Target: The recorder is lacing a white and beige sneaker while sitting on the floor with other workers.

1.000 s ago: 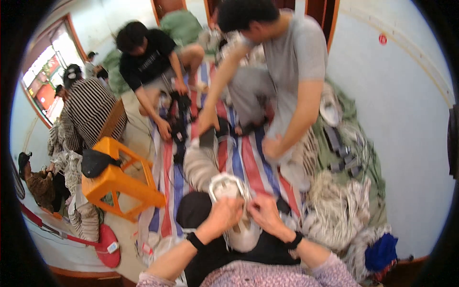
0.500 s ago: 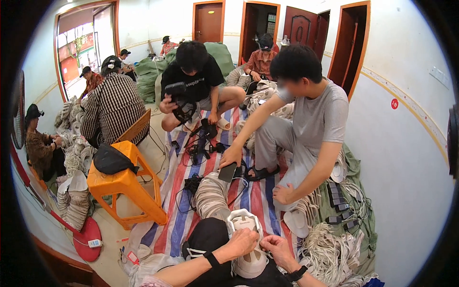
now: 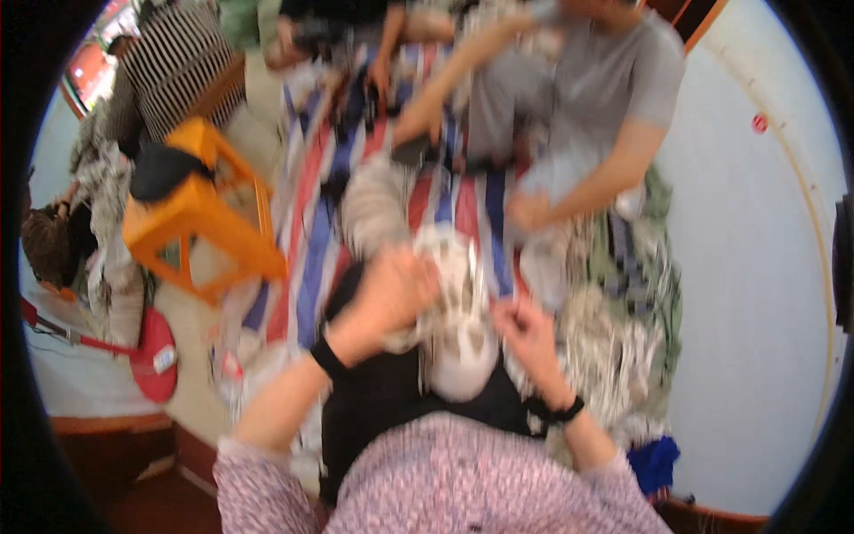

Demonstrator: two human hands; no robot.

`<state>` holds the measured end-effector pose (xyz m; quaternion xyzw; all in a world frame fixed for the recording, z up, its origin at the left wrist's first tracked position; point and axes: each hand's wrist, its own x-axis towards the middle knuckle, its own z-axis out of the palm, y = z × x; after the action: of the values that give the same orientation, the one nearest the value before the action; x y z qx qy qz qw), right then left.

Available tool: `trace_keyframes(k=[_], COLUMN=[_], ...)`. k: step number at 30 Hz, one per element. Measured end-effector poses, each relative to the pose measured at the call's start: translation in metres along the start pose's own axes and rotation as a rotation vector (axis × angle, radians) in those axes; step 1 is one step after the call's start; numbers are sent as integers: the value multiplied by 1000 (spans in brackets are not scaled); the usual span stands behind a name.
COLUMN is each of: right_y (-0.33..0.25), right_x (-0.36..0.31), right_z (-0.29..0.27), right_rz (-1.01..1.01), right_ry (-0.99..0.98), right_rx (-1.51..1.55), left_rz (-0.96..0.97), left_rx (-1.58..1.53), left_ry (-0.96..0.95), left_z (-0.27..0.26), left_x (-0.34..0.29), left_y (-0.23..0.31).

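Observation:
A whitish-beige shoe upper with pale laces lies over my black-clad lap, its far end close to a stack of similar uppers. My left hand, a black band at its wrist, is at the upper's left side with fingers curled in. To the right of the upper is my right hand, its thumb and fingertips pinched together and its wrist also banded. Blur hides what either hand grips. Loose pale lace shows below my left hand.
An orange stool bearing a black cap stands left. Ahead, a person in grey sits on the striped sheet, one hand at a dark phone. Pale laces are heaped at right.
The view has tilted down and blurred, so my lap and patterned top show. My left hand has moved left from the upper's middle; my right hand has moved slightly right, away from it.

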<state>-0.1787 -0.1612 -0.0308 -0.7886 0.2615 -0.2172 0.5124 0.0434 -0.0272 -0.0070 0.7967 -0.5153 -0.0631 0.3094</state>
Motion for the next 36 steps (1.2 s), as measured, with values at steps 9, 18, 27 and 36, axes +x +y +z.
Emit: trace_keyframes(k=[9,18,27,36], right_y=[-28,-32,-51,-30], right_x=[5,9,35,55], right_z=[17,18,4,3], right_rz=[-218,-334,13,6], right_ry=[-134,-170,-464,-432], right_rx=[-120,-289,-61,-110], left_rz=[-293,-323,-360,-372], left_rx=[-312,-329,-413,-322], left_ry=[44,62,37,24], left_z=[-47,-34,-36,-54], left_x=[-27,-34,-31,-31], left_y=[-40,-40,-37,-47])
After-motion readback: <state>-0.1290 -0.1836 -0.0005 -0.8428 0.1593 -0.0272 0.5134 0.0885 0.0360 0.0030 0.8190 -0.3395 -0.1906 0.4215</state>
